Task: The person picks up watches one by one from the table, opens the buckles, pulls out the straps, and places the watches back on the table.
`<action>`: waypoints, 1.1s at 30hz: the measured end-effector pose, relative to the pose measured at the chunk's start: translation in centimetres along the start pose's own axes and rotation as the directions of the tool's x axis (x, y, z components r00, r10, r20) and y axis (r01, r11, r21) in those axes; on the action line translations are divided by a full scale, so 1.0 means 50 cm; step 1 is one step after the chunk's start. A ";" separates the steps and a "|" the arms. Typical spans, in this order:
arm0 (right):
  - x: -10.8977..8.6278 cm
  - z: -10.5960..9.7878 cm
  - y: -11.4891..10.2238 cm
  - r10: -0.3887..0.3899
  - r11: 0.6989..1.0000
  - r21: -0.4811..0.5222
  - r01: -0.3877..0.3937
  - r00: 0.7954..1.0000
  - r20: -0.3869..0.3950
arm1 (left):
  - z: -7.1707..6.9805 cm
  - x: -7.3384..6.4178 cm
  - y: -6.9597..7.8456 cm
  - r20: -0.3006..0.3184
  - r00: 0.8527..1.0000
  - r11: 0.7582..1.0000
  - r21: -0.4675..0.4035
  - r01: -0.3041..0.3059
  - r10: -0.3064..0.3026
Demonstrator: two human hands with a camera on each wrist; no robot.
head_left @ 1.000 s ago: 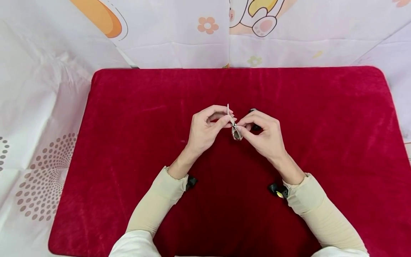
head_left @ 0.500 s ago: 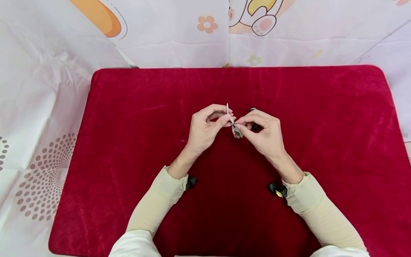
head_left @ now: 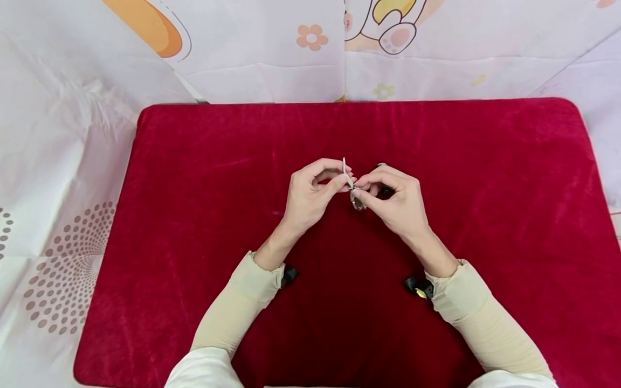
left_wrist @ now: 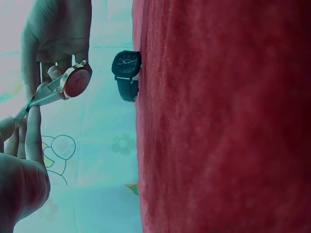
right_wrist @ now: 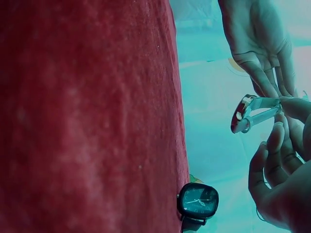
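Note:
A wristwatch with a light strap and a shiny metal case (head_left: 358, 204) hangs in the air between both hands, its strap closed into a loop. My left hand (head_left: 310, 195) pinches the strap's free end (head_left: 344, 166) between thumb and fingers. From the other side, my right hand (head_left: 400, 202) pinches the strap where its two ends meet. Fingertips hide most of the buckle. The left wrist view shows the round watch face (left_wrist: 77, 81) below the joined strap. A second watch, black with a squarish dial (left_wrist: 126, 63), stands on the table, partly hidden behind my right hand in the head view.
A red velvet cloth (head_left: 218, 188) covers the table. A pale curtain with cartoon prints (head_left: 262, 48) hangs behind its far edge and along the left side. Each wrist carries a small black camera mount (head_left: 289, 275).
My right thumb and fingers have shifted slightly left over the strap's joint and cover more of the loop. My left hand holds almost still, and the black watch stays in place.

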State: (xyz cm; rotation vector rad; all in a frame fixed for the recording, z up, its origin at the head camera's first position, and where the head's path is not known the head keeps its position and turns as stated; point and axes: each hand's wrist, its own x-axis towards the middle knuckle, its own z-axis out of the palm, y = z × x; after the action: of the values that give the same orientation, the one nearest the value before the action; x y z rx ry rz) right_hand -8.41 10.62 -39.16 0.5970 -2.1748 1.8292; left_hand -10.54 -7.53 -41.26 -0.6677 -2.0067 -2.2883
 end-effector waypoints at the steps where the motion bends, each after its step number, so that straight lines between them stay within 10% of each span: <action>1: 0.000 0.000 0.000 0.004 1.000 -0.003 -0.004 1.000 0.000 | 0.000 0.000 -0.001 0.000 1.000 1.000 0.001 0.002 -0.002; 33: 0.000 -0.002 0.009 0.069 0.997 0.036 -0.072 0.995 0.066 | 0.001 -0.001 -0.006 0.025 0.999 0.999 -0.023 0.032 -0.031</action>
State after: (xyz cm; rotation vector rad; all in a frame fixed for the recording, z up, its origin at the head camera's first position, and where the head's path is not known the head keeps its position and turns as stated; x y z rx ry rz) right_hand -8.62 10.77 -39.54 0.6031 -2.2335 1.9174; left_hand -10.56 -7.45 -41.55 -0.6737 -2.0188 -2.3355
